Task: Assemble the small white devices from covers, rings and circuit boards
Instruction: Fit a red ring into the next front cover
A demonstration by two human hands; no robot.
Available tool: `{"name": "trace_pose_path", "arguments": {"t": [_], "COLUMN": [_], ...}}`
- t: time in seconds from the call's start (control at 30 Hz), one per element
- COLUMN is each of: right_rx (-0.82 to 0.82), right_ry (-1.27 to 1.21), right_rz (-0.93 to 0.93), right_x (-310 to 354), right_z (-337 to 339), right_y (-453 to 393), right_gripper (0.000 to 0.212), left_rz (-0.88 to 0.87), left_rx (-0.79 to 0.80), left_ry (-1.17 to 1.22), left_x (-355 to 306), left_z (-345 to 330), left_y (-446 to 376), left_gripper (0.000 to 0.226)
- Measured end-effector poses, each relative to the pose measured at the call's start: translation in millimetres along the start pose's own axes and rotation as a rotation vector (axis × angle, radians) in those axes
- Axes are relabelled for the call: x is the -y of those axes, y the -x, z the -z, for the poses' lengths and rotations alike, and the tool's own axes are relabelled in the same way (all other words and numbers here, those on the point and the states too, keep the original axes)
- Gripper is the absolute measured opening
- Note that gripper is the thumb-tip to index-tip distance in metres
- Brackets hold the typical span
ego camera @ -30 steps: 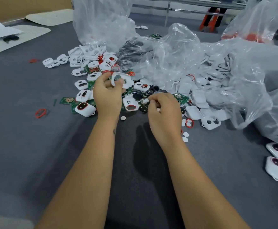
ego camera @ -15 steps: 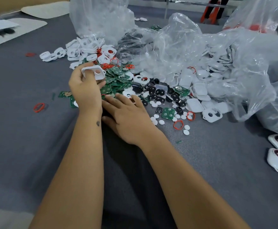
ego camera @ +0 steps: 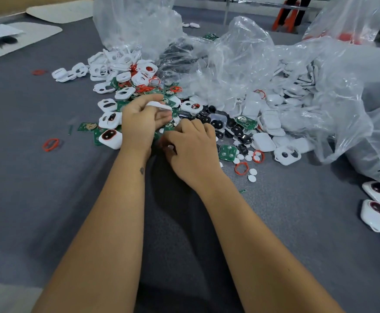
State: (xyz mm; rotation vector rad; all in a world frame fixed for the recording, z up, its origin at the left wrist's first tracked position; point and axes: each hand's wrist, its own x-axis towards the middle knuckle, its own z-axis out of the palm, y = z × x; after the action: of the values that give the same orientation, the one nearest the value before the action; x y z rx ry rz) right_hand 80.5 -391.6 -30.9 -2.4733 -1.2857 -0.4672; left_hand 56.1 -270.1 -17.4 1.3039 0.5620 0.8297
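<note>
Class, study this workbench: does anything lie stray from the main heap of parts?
Yes. One red ring lies alone on the grey cloth left of the heap, and a few finished white devices sit apart at the right edge.

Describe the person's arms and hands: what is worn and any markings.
Both forearms are bare, with no sleeves in view. The left hand and right hand wear no gloves, and no rings, watch or bracelet show. The one marking is a small dark mark on the left forearm near the wrist.
</note>
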Motion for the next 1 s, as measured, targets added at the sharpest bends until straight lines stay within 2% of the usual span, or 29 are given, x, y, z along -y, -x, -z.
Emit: {"name": "trace_pose_path", "arguments": {"t": [0.23,0.37,0.43,0.53,0.6,0.73,0.8,0.87,0.93,1.0], "right_rx": [0.073,-0.01,-0.113,-0.27,-0.266,-0.185,-0.216,-0.257,-0.303,-0.351], "right_ry": [-0.112,-0.158,-0.373,-0.544,-0.637,-0.823,-0.935,-1.033,-1.165,-1.257], "right_rz": [0.122,0.14,0.067,-0.093,-0.208,-0.376,-0.445,-0.498,-0.539,-0.567], "right_x": [2,1,-1,-9,-19,-40,-47,-53,-59,-66], "right_z": [2,6,12,24,29,33,33,35,39,42], "right_y": [0,0,-1,1,4,10,12,12,12,14], "right_gripper": [0.026,0.026,0.022,0.011,0.007,0.014,0.018,0.022,0.016,0.008], "left_rz": [-0.033,-0.069,-0.113,-0.09,-0.049,0.039,0.057,0.048,0.065,0.096], "left_rx": [0.055,0.042,0.055,0.082,0.105,0.168,0.228,0.274,0.266,0.226], "left_ry": [-0.066,-0.069,-0.11,-0.128,-0.115,-0.029,0.007,0.035,0.094,0.162], "left_x": [1,-2,-2,-2,-3,-3,-1,1,1,-1], "left_z": [-8,-7,-7,-8,-10,-23,-31,-39,-48,-58], "left_y": [7,10,12,13,13,21,28,36,42,48], "left_gripper": [0.023,0.021,0.03,0.027,0.024,0.016,0.014,0.023,0.031,0.029]}}
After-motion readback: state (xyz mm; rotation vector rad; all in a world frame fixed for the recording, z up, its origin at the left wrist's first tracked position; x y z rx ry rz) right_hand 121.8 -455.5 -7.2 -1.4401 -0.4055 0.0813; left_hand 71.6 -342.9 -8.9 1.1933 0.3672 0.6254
